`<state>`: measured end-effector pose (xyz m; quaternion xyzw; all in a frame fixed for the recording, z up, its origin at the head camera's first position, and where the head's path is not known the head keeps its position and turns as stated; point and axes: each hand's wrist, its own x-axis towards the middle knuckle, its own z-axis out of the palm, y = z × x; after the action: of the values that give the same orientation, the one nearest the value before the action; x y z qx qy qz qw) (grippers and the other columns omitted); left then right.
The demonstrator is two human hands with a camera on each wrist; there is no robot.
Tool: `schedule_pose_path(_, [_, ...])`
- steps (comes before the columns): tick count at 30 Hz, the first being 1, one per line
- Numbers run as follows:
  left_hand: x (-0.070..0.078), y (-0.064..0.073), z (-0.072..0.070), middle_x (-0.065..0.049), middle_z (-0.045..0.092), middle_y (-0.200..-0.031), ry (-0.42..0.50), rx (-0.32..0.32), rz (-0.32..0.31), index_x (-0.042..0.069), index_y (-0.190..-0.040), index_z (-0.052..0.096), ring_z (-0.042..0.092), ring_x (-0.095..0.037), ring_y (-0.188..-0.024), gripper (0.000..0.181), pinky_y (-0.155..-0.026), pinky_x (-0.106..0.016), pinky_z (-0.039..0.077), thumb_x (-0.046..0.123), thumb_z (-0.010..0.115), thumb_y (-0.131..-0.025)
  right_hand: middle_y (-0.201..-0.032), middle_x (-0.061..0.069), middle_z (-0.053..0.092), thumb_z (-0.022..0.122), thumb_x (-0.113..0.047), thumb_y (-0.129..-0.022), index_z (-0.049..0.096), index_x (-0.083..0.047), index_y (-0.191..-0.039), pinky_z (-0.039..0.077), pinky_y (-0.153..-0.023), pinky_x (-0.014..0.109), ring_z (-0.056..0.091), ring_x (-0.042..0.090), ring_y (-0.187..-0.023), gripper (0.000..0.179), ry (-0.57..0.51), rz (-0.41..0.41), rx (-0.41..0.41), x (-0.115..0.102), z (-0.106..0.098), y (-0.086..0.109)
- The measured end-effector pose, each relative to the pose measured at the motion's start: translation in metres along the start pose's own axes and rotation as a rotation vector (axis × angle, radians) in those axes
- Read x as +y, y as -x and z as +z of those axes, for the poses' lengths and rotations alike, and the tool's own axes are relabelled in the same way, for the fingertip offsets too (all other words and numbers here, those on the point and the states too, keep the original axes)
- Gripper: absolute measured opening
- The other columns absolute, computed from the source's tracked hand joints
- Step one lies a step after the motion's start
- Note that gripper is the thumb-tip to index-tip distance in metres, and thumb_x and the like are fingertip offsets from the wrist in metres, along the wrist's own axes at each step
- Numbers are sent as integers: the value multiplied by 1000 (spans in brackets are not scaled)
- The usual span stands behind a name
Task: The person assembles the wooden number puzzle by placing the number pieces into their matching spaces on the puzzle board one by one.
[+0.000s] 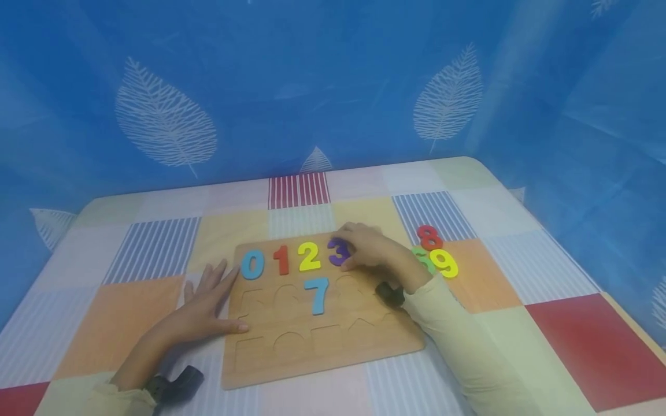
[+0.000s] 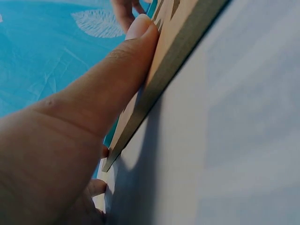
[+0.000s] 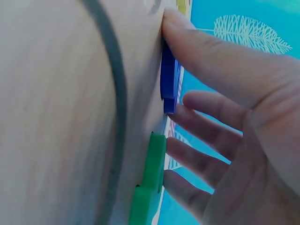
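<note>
A wooden number puzzle board (image 1: 270, 364) lies on the cloth, its top row holding a blue 0 (image 1: 252, 264), a red 1 (image 1: 281, 260) and a yellow 2 (image 1: 309, 256). At the right of that row my right hand (image 1: 366, 245) pinches a purple number 3 (image 1: 337, 252) between thumb and fingers. In the right wrist view the 3 (image 3: 169, 77) is close against the board, and a green piece (image 3: 152, 164) sits under the other fingertips. My left hand (image 1: 200, 315) rests at the board's left edge, fingers spread, thumb (image 2: 136, 47) on the wood.
A light blue 7 (image 1: 317, 294) lies on the board's middle row, among cut-out recesses. Right of the board lie a red 8 (image 1: 429, 237), a yellow 9 (image 1: 444, 263) and a partly hidden green number (image 1: 422, 258). Behind the patchwork-covered table (image 1: 572, 341) hangs a blue leaf-patterned sheet (image 1: 312, 86).
</note>
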<state>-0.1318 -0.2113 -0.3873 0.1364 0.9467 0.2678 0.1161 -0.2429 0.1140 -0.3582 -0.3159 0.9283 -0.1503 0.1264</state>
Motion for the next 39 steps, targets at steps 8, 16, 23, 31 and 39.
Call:
schedule_pose_path(8, [2,-1,0,-27,-2,-150,-1,-2,2,7,-146,17,-15,-49,-134,109,-95,-71,-18,54,73,-65,-134,7,48,74,-27,-75,45,-12,-134,33,-107,42,40,26,-128,67,-89,12,49,17,3,17])
schedule_pose_path(16, [2,-2,0,-28,-2,-149,5,-4,18,7,-146,16,-14,-51,-133,108,-93,-71,-18,52,73,-66,-137,14,45,76,-28,-72,44,-6,-134,30,-107,49,34,35,-130,74,-70,7,77,44,-3,50])
schedule_pose_path(23, [4,-3,-2,-29,-2,-149,1,-12,27,7,-146,16,-14,-52,-133,107,-94,-71,-18,51,73,-66,-135,25,43,76,-22,-71,43,6,-130,25,-106,55,32,44,-128,73,-78,26,56,70,-13,89])
schedule_pose_path(31, [5,-7,-3,-27,-4,-150,-9,-20,23,8,-146,15,-16,-50,-133,108,-94,-71,-18,53,72,-66,-134,24,41,78,-26,-70,42,1,-133,35,-98,55,37,42,-123,78,-80,159,-98,79,-41,115])
schedule_pose_path(39, [0,-2,0,-28,-3,-150,-3,-18,-1,8,-146,14,-15,-51,-132,109,-92,-71,-19,55,71,-66,-134,24,44,75,-14,-72,44,-2,-132,36,-97,54,37,43,-123,69,-37,108,-76,76,-39,126])
